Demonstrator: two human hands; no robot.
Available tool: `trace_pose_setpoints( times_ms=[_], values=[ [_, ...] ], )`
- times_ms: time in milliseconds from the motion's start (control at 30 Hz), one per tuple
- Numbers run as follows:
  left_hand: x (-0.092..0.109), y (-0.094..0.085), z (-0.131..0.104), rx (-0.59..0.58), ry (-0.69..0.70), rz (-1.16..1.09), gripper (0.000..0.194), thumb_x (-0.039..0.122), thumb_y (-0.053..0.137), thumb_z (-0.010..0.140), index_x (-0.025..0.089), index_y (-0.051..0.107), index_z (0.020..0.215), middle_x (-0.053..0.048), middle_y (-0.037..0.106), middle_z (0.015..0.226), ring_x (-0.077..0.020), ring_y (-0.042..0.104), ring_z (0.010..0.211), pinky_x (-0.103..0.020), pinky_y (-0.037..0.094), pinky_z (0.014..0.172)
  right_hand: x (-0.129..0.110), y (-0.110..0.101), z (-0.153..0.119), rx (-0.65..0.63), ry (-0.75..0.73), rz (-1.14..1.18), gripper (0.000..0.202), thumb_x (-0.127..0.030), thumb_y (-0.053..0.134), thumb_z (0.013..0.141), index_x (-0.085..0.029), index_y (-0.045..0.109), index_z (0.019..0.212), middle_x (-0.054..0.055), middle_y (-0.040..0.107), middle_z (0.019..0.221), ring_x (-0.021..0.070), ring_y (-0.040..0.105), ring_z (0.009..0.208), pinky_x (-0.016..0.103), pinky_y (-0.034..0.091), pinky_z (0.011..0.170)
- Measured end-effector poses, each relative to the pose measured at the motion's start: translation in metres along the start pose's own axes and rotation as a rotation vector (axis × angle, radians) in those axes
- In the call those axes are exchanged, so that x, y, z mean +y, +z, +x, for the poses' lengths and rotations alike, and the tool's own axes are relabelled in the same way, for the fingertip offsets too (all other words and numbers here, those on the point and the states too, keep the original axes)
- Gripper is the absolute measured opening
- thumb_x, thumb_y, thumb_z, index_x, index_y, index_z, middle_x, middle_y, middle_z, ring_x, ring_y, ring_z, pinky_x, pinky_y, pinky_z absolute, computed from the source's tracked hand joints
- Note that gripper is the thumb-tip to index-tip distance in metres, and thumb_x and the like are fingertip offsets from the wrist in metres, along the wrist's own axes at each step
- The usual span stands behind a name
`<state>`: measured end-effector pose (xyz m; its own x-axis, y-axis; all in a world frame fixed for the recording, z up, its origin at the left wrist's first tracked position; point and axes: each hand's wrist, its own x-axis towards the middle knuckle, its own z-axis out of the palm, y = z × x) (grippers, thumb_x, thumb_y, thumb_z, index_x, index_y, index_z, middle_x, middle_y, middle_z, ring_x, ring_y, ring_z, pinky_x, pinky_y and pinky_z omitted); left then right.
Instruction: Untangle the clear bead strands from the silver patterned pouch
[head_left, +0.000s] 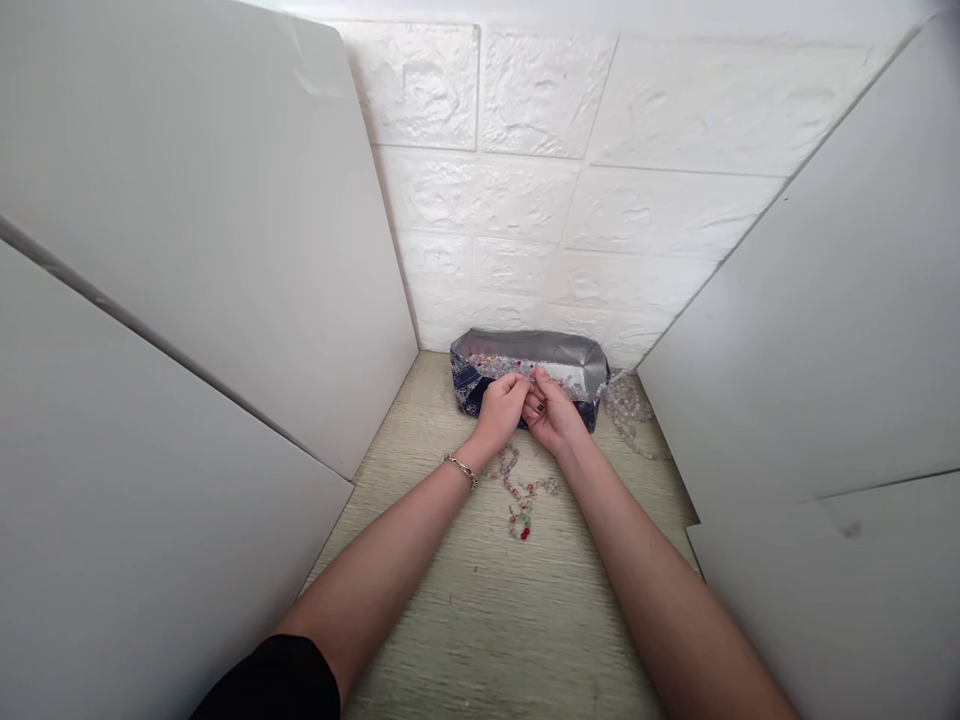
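Note:
My left hand [504, 408] and my right hand [553, 412] meet fingertip to fingertip over the front edge of an open box-shaped pouch [469, 385]. Both are closed in a pinch, and what lies between the fingers is too small to make out. Loose beads [491, 362] in pinks, reds and pale colours fill much of the pouch, whose outside is dark blue patterned and whose lining is silvery. Just below my hands, a string of beads [517, 492] lies curled on the wood-grain surface, with red beads at its near end. Whether it runs up into my fingers is hidden.
To the right of the pouch lies a heap of pale bead strands [628, 405]. White panels [225, 220] rise close on the left, with another white panel [817, 330] on the right. A white brick-textured wall [525, 200] stands behind the pouch.

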<state>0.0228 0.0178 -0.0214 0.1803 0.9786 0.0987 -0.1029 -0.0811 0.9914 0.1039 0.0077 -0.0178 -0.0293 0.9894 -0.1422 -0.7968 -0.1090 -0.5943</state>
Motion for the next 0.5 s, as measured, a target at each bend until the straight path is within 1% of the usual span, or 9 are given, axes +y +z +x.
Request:
trace_pose_setpoints(
  times_ms=[133, 233, 367, 500],
  values=[
    [0.0002, 0.0007, -0.0001, -0.012, -0.008, 0.000, 0.015, 0.024, 0.043, 0.068, 0.014, 0.051, 0.060, 0.000, 0.054, 0.057, -0.0060, 0.046, 0.049, -0.019, 0.037, 0.051, -0.0003, -0.0007, 0.0006, 0.020, 0.001, 0.037, 0.015, -0.027, 0.060, 0.069, -0.015, 0.051, 0.070, -0.011, 0.032, 0.040, 0.0006, 0.028, 0.030, 0.011, 0.024, 0.028],
    [0.0033, 0.0015, -0.0011, -0.026, -0.019, -0.026, 0.016, 0.023, 0.043, 0.068, 0.014, 0.052, 0.059, 0.000, 0.055, 0.056, -0.0058, 0.046, 0.048, -0.019, 0.037, 0.049, -0.0003, -0.0009, 0.0011, 0.029, -0.003, 0.048, 0.015, -0.028, 0.057, 0.072, -0.015, 0.050, 0.071, -0.011, 0.032, 0.040, 0.0008, 0.028, 0.030, 0.011, 0.024, 0.028],
    [0.0050, 0.0019, -0.0014, -0.041, -0.016, -0.040, 0.016, 0.023, 0.043, 0.068, 0.013, 0.053, 0.059, -0.001, 0.056, 0.057, -0.0054, 0.046, 0.047, -0.019, 0.037, 0.049, 0.0000, -0.0011, 0.0015, 0.028, -0.011, 0.050, 0.016, -0.028, 0.056, 0.072, -0.016, 0.047, 0.067, -0.011, 0.031, 0.041, 0.0010, 0.028, 0.030, 0.012, 0.024, 0.028],
    [0.0008, 0.0014, 0.0000, -0.046, -0.009, -0.014, 0.017, 0.023, 0.043, 0.069, 0.014, 0.054, 0.061, -0.001, 0.056, 0.059, -0.0055, 0.047, 0.048, -0.019, 0.039, 0.051, 0.0004, -0.0007, 0.0013, 0.026, -0.016, 0.039, 0.017, -0.027, 0.057, 0.071, -0.016, 0.046, 0.065, -0.010, 0.032, 0.041, 0.0009, 0.028, 0.030, 0.011, 0.024, 0.028]
  ],
)
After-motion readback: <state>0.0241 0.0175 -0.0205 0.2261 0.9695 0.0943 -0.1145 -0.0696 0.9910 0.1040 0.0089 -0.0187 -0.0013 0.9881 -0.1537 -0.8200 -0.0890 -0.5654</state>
